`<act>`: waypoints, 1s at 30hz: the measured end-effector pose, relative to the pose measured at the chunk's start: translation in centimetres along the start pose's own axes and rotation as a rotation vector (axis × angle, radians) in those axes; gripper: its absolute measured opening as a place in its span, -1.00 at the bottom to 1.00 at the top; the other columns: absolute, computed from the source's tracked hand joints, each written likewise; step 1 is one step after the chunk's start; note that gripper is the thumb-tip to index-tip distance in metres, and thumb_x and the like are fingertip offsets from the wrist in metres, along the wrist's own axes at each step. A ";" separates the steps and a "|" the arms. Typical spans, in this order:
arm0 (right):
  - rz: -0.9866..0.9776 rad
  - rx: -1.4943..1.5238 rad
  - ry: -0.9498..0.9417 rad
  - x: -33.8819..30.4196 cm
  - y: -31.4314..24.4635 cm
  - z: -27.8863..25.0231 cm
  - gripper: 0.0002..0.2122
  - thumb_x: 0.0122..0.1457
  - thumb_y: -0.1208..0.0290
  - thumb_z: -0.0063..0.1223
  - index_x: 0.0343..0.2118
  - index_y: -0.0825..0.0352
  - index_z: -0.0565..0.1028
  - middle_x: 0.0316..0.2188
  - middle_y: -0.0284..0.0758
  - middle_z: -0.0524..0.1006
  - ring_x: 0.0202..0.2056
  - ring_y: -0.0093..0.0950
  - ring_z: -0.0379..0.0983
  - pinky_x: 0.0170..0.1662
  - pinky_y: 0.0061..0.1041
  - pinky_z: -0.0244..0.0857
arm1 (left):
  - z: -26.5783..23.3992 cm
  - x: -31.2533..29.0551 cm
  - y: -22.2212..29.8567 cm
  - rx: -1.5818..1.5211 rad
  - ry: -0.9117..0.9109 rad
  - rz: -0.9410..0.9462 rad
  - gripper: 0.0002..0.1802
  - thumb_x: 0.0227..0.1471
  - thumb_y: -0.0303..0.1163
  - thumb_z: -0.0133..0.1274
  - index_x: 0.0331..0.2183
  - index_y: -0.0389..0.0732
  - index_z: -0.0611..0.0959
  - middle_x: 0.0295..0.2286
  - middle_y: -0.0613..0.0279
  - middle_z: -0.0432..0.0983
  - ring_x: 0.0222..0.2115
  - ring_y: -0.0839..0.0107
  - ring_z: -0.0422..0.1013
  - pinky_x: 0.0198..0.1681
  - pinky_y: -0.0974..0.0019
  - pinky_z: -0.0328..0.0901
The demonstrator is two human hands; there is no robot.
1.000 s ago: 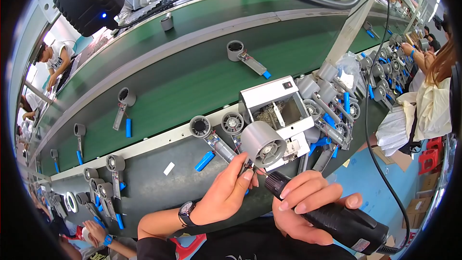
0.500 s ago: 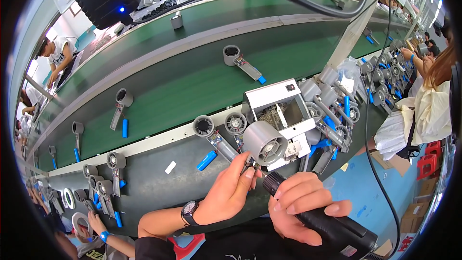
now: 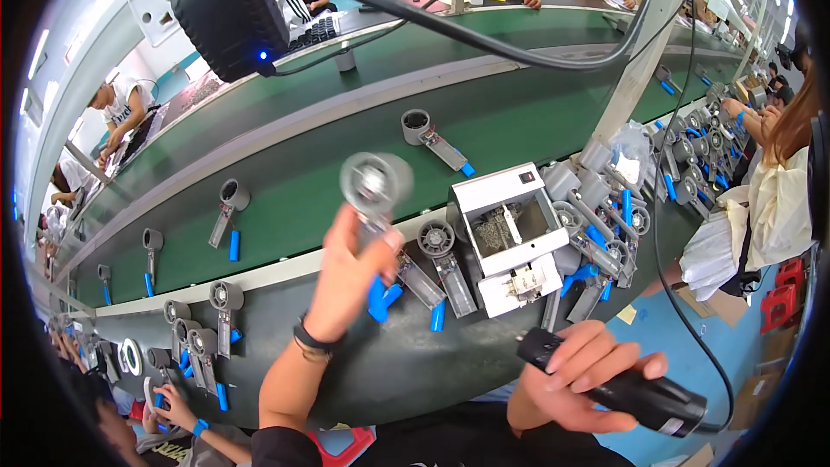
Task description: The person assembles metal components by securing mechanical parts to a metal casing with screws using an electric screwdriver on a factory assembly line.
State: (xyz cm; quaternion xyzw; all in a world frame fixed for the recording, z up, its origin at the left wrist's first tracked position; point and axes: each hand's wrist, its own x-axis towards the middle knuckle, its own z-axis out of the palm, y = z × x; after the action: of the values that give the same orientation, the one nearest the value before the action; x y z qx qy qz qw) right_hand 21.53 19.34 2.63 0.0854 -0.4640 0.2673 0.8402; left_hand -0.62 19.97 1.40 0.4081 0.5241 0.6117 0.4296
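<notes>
My left hand point(image 3: 339, 281) is closed around the handle of a grey handheld fan point(image 3: 372, 186), lifted over the near edge of the green conveyor. Motion blurs its round head, and a blue battery point(image 3: 378, 301) shows under my palm. At the lower right, my right hand point(image 3: 575, 376) grips a black electric screwdriver point(image 3: 670, 408), its tip pointing to the upper left, apart from the fan. Between the hands, another open fan point(image 3: 450, 272) lies on the dark worktop, next to a white screw feeder point(image 3: 491, 192) with loose screws inside.
A pile of grey fans point(image 3: 596, 225) with blue batteries crowds the feeder's right side. More fans stand on the green conveyor point(image 3: 303, 190) and the left worktop. A black cable point(image 3: 661, 251) hangs at right, a metal post point(image 3: 644, 69) behind. Co-workers sit around.
My left hand has carried the fan up and left, away from the screwdriver's tip. My right hand has shifted slightly down and right with the screwdriver. The view has tilted a little.
</notes>
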 end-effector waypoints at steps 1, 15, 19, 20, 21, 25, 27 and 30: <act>0.029 -0.069 0.030 0.0 -0.4 -0.3 -0.50 0.28 0.00 -0.03 0.03 0.33 0.18 -0.62 -0.40 0.28 -0.75 -0.59 0.25 -0.59 -0.62 0.25 | -1.5 1.8 -0.6 0.014 0.053 0.038 -0.66 0.08 -0.38 0.11 -0.14 -0.27 0.41 -0.62 0.40 0.35 -0.67 0.62 0.29 -0.58 0.49 0.21; 0.227 -0.229 0.015 -0.2 -1.1 -6.2 -0.51 0.32 0.00 -0.11 0.03 0.35 0.15 -0.56 -0.36 0.27 -0.69 -0.58 0.24 -0.56 -0.58 0.20 | -13.2 15.2 -11.8 1.239 0.401 0.007 -0.40 0.10 0.08 -0.06 -0.30 -0.37 0.61 -0.33 -0.16 0.53 -0.21 -0.11 0.46 -0.11 0.00 0.34; 0.231 -0.277 0.049 -0.4 -1.3 -7.5 -0.51 0.32 0.00 -0.11 0.03 0.35 0.14 -0.57 -0.37 0.27 -0.69 -0.58 0.25 -0.56 -0.58 0.20 | -12.1 13.9 -9.1 1.495 0.407 -0.022 -0.35 0.07 0.19 -0.05 -0.30 -0.28 0.68 -0.34 -0.10 0.54 -0.30 -0.06 0.50 -0.20 0.01 0.38; 0.245 -0.285 0.078 -0.4 -1.4 -7.9 -0.49 0.30 -0.03 -0.08 0.01 0.33 0.13 -0.57 -0.35 0.31 -0.69 -0.55 0.29 -0.55 -0.55 0.25 | -11.8 13.5 -8.3 1.539 0.405 -0.057 -0.34 0.06 0.22 -0.04 -0.32 -0.26 0.69 -0.34 -0.07 0.54 -0.33 -0.05 0.51 -0.24 0.01 0.39; 0.254 -0.298 0.089 -0.4 -1.6 -7.5 -0.48 0.28 -0.05 -0.05 0.00 0.31 0.13 -0.56 -0.33 0.35 -0.70 -0.52 0.34 -0.53 -0.52 0.29 | -11.7 13.2 -7.9 1.528 0.451 -0.036 -0.44 0.07 0.14 0.01 -0.45 -0.23 0.67 -0.40 0.01 0.53 -0.41 -0.04 0.50 -0.33 0.00 0.38; 0.274 -0.308 0.091 -0.5 -1.4 -7.6 -0.48 0.28 -0.05 -0.06 0.00 0.31 0.13 -0.56 -0.32 0.36 -0.69 -0.52 0.34 -0.53 -0.52 0.30 | -8.7 13.3 -7.8 1.169 0.422 0.444 -0.54 0.08 -0.08 0.11 -0.62 -0.25 0.49 -0.53 0.03 0.43 -0.50 -0.03 0.42 -0.40 0.02 0.32; 0.280 -0.300 0.091 -0.6 -1.3 -7.7 -0.48 0.28 -0.05 -0.06 0.00 0.31 0.13 -0.56 -0.32 0.36 -0.69 -0.52 0.34 -0.53 -0.52 0.32 | -6.4 14.6 -8.3 1.001 0.217 0.327 -0.53 0.10 -0.05 0.09 -0.58 -0.27 0.57 -0.57 0.01 0.48 -0.51 0.01 0.44 -0.41 0.10 0.32; 0.290 -0.303 0.095 -0.7 -1.3 -7.5 -0.48 0.28 -0.05 -0.06 0.00 0.31 0.13 -0.56 -0.32 0.36 -0.70 -0.51 0.34 -0.55 -0.52 0.32 | -4.4 17.5 -10.2 0.811 0.079 0.048 -0.48 0.09 0.00 0.09 -0.55 -0.33 0.62 -0.60 0.06 0.53 -0.59 0.17 0.46 -0.47 0.17 0.32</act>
State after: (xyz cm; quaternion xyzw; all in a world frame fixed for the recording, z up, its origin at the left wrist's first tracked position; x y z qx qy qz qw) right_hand 27.38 20.92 -2.00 -0.1223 -0.4663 0.3160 0.8171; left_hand -9.04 36.23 -8.37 0.5326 0.7293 0.3807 0.1989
